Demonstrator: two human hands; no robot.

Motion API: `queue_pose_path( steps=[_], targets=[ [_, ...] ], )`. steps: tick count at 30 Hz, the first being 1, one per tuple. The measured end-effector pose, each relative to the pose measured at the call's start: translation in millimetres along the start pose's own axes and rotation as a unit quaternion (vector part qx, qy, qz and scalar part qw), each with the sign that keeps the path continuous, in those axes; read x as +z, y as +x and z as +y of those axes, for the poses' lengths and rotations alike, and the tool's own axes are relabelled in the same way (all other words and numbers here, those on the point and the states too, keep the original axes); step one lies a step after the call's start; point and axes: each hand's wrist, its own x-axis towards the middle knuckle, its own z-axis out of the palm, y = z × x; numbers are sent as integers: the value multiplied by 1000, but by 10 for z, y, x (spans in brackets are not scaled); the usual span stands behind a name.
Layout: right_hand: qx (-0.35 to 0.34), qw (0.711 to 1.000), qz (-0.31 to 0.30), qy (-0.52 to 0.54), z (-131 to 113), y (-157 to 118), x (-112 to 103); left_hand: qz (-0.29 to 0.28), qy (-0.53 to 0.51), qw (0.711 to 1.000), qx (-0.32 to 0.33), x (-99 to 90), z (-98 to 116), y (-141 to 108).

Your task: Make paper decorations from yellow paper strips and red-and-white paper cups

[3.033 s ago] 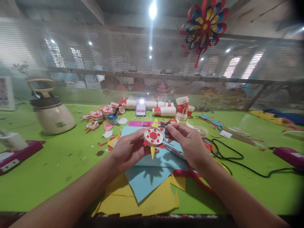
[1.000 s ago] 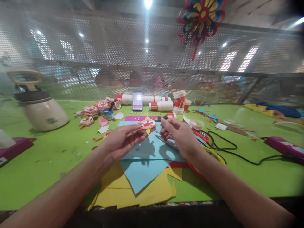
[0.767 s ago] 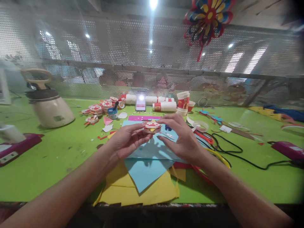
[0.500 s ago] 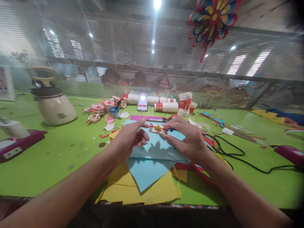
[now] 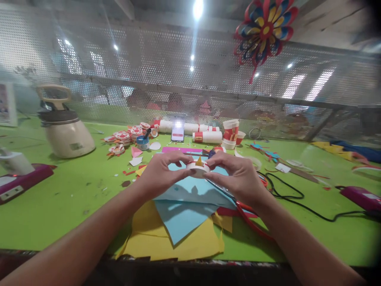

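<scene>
In the head view, a white plug (image 5: 16, 163) sits in a purple power strip (image 5: 28, 183) at the far left of the green table (image 5: 98, 222). A pale bottle with a beige handle (image 5: 67, 137) stands behind it. Next comes a pile of red-and-white paper turtles (image 5: 122, 137), then a blue jar (image 5: 143, 143) with a dark-handled tool in it and a white paper oval (image 5: 155, 146) just beside it.

The left hand (image 5: 162, 172) pinches the left edge of a small white disc (image 5: 198, 171) between thumb and fingers. The disc is held up above light blue paper (image 5: 175, 222), with a yellow pointed piece (image 5: 199, 161) on the side facing the camera; its top face cannot be made out. Yellow sheets (image 5: 178, 248) lie under the blue paper, and a phone (image 5: 177, 132) stands upright behind, in front of a long row of nested paper cups (image 5: 190, 127).

The right hand (image 5: 238, 174) grips the disc's right edge, thumb below and fingers above. Scissors (image 5: 252, 225) with red handles lie partly under this hand. Behind it stand upright paper cups (image 5: 230, 134). Farther right are blue paper cutouts (image 5: 270, 155), a black cord (image 5: 293, 196) and a purple box (image 5: 360, 197).
</scene>
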Motion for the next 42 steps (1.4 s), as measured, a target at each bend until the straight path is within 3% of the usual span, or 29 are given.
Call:
queue_pose_path(
  steps=[3,10,17,19,21,23,26,29,32,35,38,40,42],
  targets=[
    [-5,1000,-3,5,-13,-7,-25,14,-24,999,33,-1,-12,-5],
    [-40,999,-7,2,-15,-22,-47,-11,-42,997,68,-6,-3,-20],
    [-127,982,25,-137,-30,-2,-35,-46,5,993,111,-85,-56,22],
    [-147,973,32,-173,-7,3,-29,-49,-47,996,55,-104,-77,28],
    [-163,967,31,-196,17,5,-20,-26,-143,988,-58,-98,-106,35],
    [-182,959,29,-215,35,3,-6,-19,-243,951,-190,-67,-139,46],
    [-205,946,20,-249,42,-4,28,-85,-358,869,-331,-7,-164,65],
    [-216,933,-4,-286,31,-13,79,-139,-423,818,-364,31,-153,65],
    [-223,925,-25,-307,13,-28,131,-104,-407,834,-359,35,-141,45],
    [-201,938,-44,-280,-9,-49,149,-59,-366,861,-347,19,-153,34],
    [-141,973,-23,-180,-22,-51,115,-44,-352,880,-316,0,-165,38],
    [-62,993,36,-93,-14,-32,80,-40,-343,890,-298,-3,-166,40],
    [50,995,75,-40,6,-5,58,-36,-339,894,-290,3,-165,38]
  ],
)
